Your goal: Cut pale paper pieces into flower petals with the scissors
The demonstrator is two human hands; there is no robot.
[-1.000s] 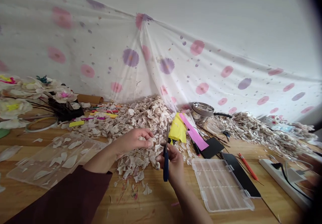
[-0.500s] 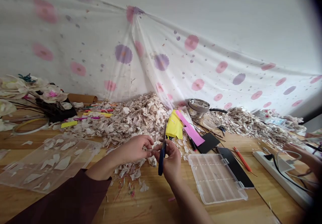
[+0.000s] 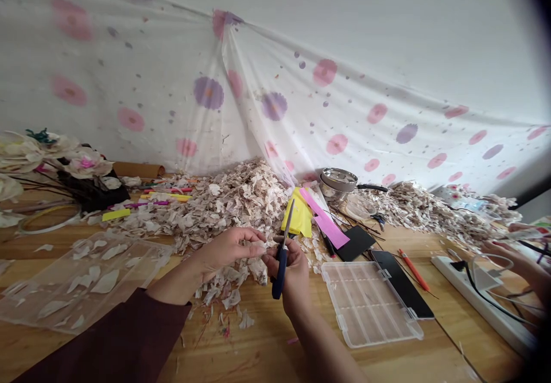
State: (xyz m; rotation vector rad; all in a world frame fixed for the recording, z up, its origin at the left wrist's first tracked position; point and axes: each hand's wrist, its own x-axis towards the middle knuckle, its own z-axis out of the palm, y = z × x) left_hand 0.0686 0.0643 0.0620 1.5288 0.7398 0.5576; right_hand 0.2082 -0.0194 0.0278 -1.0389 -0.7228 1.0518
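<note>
Two bare hands meet above a wooden tabletop point(image 3: 253, 360). The left hand point(image 3: 235, 251) has its fingers curled and thumb drawn in; whether it grips anything cannot be told. The right hand point(image 3: 295, 271) is closed around dark blue-handled scissors point(image 3: 279, 277), their slim metal blades pointing far. A small pale piece point(image 3: 272, 245) shows between the fingertips of both hands, too small to tell which holds it.

Just beyond rises a loose heap of dry, papery flakes point(image 3: 245, 193), curled and ragged at the edges, spilling near beneath the hands. Right of it lie crinkled yellow paper point(image 3: 303, 222), a smooth pink strip point(image 3: 332, 232) and a flat black square point(image 3: 356, 244). Nearer right, a clear divided plastic case point(image 3: 372, 305) overlaps a dark slab point(image 3: 404, 291); to the left, a translucent tray point(image 3: 146, 251) carries thin white petals.

Smooth, grained wood stretches along the near side between tray and case, dotted with scraps. A white power strip point(image 3: 469, 294) and trailing cables bound the right, where another person's hand point(image 3: 505, 255) reaches in. Far back, a creased, flower-printed plastic sheet point(image 3: 172, 84) drapes the pale wall point(image 3: 387, 27).
</note>
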